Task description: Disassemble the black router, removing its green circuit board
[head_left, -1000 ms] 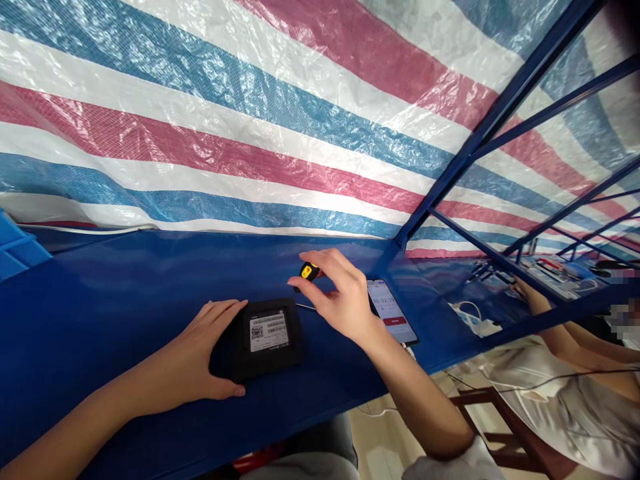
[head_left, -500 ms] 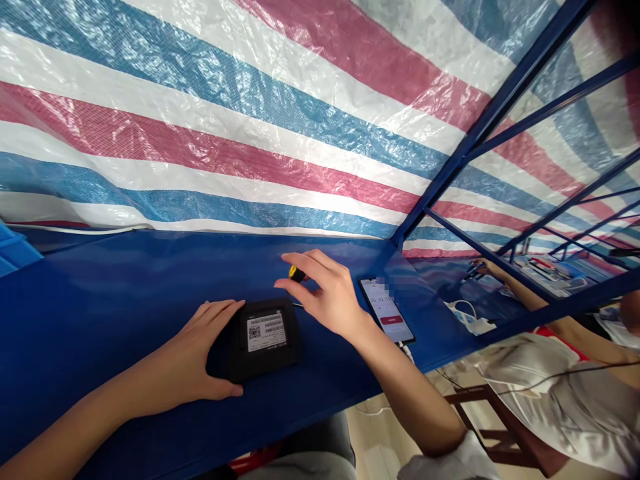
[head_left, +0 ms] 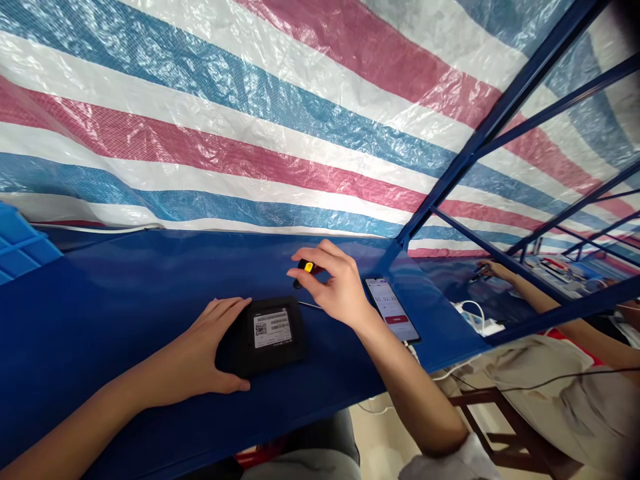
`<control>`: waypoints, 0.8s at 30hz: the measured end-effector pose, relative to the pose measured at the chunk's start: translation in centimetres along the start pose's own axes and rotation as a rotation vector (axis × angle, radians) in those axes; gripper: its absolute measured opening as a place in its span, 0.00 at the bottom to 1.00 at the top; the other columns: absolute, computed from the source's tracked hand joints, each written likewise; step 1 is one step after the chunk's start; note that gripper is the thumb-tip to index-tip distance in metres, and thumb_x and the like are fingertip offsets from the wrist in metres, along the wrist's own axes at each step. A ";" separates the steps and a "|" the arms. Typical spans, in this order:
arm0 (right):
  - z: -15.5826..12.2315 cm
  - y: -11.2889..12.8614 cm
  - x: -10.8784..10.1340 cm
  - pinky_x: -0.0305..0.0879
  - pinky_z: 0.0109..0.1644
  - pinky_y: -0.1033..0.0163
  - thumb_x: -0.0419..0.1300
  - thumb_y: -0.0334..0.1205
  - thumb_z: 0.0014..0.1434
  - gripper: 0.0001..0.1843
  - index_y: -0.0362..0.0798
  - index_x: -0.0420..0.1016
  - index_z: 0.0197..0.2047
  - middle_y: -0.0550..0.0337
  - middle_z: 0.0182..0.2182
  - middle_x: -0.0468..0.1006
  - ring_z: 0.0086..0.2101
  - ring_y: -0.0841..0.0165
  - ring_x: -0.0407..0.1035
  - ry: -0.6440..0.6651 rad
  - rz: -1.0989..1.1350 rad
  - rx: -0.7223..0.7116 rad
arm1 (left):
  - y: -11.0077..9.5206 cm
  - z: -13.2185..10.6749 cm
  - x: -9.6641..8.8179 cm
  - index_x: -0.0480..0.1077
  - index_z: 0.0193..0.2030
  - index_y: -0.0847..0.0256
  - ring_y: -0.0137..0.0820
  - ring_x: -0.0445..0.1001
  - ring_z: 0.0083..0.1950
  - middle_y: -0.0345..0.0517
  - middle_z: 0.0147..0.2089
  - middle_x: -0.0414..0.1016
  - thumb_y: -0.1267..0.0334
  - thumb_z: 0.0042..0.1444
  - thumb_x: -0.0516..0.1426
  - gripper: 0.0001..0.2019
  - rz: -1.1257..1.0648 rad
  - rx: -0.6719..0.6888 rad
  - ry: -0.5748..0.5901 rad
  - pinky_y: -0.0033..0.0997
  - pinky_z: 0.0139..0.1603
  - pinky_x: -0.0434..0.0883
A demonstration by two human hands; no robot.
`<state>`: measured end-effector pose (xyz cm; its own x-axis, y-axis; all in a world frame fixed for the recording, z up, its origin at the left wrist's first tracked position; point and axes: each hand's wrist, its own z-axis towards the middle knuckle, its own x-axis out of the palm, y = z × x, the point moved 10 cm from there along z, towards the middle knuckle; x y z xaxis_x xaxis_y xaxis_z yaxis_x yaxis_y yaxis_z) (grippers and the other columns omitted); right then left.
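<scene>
A flat black rectangular device (head_left: 274, 357) lies on the blue tabletop with a white printed label (head_left: 273, 329) facing up, a QR code at its left. My left hand (head_left: 200, 357) grips its left side, thumb at the near edge and fingers at the far edge. Up and to the right, my right hand (head_left: 336, 280) pinches a small black-and-yellow piece (head_left: 309, 267) between thumb and fingertips, held above the table. What kind of piece it is, I cannot make out.
A phone (head_left: 393, 310) showing a timer lies right of my right hand, with a white cable. Blue metal bars (head_left: 450, 177) rise beyond it. A blue plastic crate (head_left: 23, 243) stands at far left. On the right, a co-worker's arm (head_left: 530, 293) reaches over another bench.
The yellow part of the small piece now faces more toward me, as it has turned in my right fingers. My left hand keeps its hold on the black device. The view has shifted slightly.
</scene>
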<state>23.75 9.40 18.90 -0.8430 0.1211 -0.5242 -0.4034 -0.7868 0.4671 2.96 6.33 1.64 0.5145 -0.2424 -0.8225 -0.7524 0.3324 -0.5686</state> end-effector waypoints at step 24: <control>0.6 1.0 0.7 0.80 0.53 0.58 0.61 0.40 0.75 0.13 0.49 0.85 0.55 0.50 0.51 0.85 0.49 0.62 0.81 -0.004 0.094 -0.035 | 0.0 0.2 0.0 0.49 0.83 0.49 0.58 0.54 0.83 0.54 0.82 0.55 0.43 0.50 0.73 0.59 0.034 0.042 0.007 0.58 0.79 0.64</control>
<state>22.53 9.06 19.45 -0.8779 0.0484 -0.4764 -0.3102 -0.8154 0.4887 3.02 6.52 1.58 0.4862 -0.2371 -0.8411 -0.7511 0.3786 -0.5409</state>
